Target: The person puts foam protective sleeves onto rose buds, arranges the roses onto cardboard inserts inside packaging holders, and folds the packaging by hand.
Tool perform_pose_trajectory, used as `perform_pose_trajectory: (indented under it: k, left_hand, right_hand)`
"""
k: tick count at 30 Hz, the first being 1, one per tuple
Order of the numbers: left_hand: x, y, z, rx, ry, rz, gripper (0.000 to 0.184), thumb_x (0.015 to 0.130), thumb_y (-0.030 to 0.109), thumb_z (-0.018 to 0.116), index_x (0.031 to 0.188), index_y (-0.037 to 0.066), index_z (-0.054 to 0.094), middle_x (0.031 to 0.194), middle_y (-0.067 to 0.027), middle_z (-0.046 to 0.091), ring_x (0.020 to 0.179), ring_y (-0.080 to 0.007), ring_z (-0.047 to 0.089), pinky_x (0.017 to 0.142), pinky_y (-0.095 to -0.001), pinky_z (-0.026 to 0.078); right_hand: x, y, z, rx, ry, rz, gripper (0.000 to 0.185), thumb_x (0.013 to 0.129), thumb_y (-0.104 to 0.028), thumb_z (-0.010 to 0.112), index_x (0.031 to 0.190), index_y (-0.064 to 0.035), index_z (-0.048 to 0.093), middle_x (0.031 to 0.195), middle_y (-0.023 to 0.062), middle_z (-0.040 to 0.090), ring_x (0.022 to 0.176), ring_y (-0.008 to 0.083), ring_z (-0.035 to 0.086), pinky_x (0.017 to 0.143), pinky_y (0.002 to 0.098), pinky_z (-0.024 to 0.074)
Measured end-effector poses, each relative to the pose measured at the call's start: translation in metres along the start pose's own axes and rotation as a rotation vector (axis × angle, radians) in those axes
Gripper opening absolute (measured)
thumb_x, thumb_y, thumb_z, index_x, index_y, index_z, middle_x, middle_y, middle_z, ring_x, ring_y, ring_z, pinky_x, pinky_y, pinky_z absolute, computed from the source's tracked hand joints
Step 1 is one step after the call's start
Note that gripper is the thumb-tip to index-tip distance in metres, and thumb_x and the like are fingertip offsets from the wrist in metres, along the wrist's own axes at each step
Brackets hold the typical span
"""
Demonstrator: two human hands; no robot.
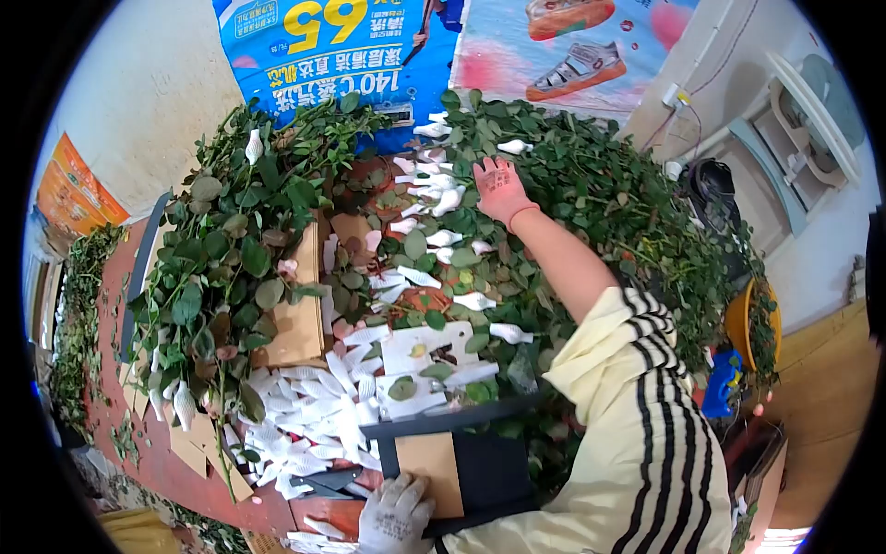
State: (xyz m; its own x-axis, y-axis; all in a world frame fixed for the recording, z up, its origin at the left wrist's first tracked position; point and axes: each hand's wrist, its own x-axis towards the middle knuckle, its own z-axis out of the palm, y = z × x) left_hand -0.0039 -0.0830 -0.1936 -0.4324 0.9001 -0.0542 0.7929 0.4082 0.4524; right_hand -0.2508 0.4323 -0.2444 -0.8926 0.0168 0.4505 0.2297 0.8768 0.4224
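The red table (198, 485) is the biggest thing here, and most of it is buried in greenery. A broad heap of leafy stems (600, 180) covers the right half, and a dense leafy bundle (226, 249) stands over cardboard on the left, with a few white-netted heads showing. Between them, near the front, white mesh sleeves (305, 415) lie in a loose pile. Just beside the pile sits a dark box (506, 462) with a piece of tan cardboard (429, 473) lying against it. Over at the right edge, a yellow tub (741, 323) holds trailing leaves.

A line of white-netted flower heads (434, 189) runs down the middle, just beside the right hand (504, 189), which wears a pink glove. It reaches onto the heap, fingers apart and slightly bent; I can't make out any stem beneath it. One netted head (515, 147) lies just beyond its fingers.

The left hand (395, 512), in a grey glove, is half curled at the cardboard's lower corner. Whether it pinches the edge or merely rests there, I can't tell.
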Motion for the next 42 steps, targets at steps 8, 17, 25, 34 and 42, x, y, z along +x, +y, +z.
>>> perform_pose_trajectory:
  k: [8, 17, 25, 34, 42]
  left_hand:
    - [0.009, -0.002, -0.014, -0.111, -0.035, 0.028, 0.055, 0.049, 0.021, 0.074, 0.101, 0.009, 0.063, 0.127, -0.0143, 0.05, 0.123, -0.0361, 0.042, 0.098, -0.0494, 0.038]
    - [0.0, -0.023, 0.019, 0.058, 0.048, 0.159, 0.042, 0.049, 0.025, 0.078, 0.087, 0.011, 0.067, 0.111, -0.0116, 0.06, 0.107, -0.0327, 0.057, 0.091, -0.044, 0.045]
    - [-0.004, -0.01, 0.012, -0.214, -0.075, -0.064, 0.064, 0.044, 0.026, 0.08, 0.103, 0.007, 0.063, 0.127, -0.0159, 0.049, 0.122, -0.0379, 0.041, 0.1, -0.0473, 0.038]
    - [0.0, -0.004, 0.0, -0.145, 0.017, 0.06, 0.057, 0.045, 0.025, 0.079, 0.097, 0.005, 0.065, 0.125, -0.0193, 0.051, 0.122, -0.0387, 0.043, 0.101, -0.047, 0.038]
    - [0.003, -0.001, -0.006, -0.101, 0.023, 0.055, 0.053, 0.05, 0.025, 0.076, 0.097, 0.005, 0.065, 0.126, -0.0181, 0.053, 0.12, -0.0387, 0.046, 0.101, -0.0482, 0.037]
  right_hand:
    - [0.027, 0.014, 0.04, 0.138, -0.523, 0.224, 0.028, 0.082, -0.02, 0.047, 0.106, -0.0089, 0.055, 0.104, 0.0102, 0.062, 0.101, 0.0299, 0.058, 0.083, 0.0423, 0.0431]
    - [0.009, 0.01, 0.056, 0.038, -0.418, 0.053, 0.024, 0.085, -0.018, 0.043, 0.104, -0.0081, 0.054, 0.104, 0.0089, 0.061, 0.096, 0.026, 0.058, 0.079, 0.0392, 0.0421]
    - [0.048, 0.077, 0.007, -0.123, -0.204, 0.191, 0.027, 0.078, -0.02, 0.053, 0.105, -0.0154, 0.052, 0.09, 0.0045, 0.059, 0.082, 0.0205, 0.059, 0.072, 0.0338, 0.041]
    - [0.031, 0.069, -0.116, 0.0, 0.095, 0.164, 0.021, 0.07, -0.022, 0.056, 0.088, -0.0141, 0.058, 0.08, 0.0071, 0.057, 0.076, 0.0239, 0.059, 0.065, 0.0355, 0.0463]
    - [-0.064, -0.036, -0.028, 0.139, -0.448, -0.113, 0.033, 0.089, -0.019, 0.043, 0.12, -0.0131, 0.053, 0.114, 0.012, 0.053, 0.103, 0.0278, 0.053, 0.086, 0.0407, 0.0422]
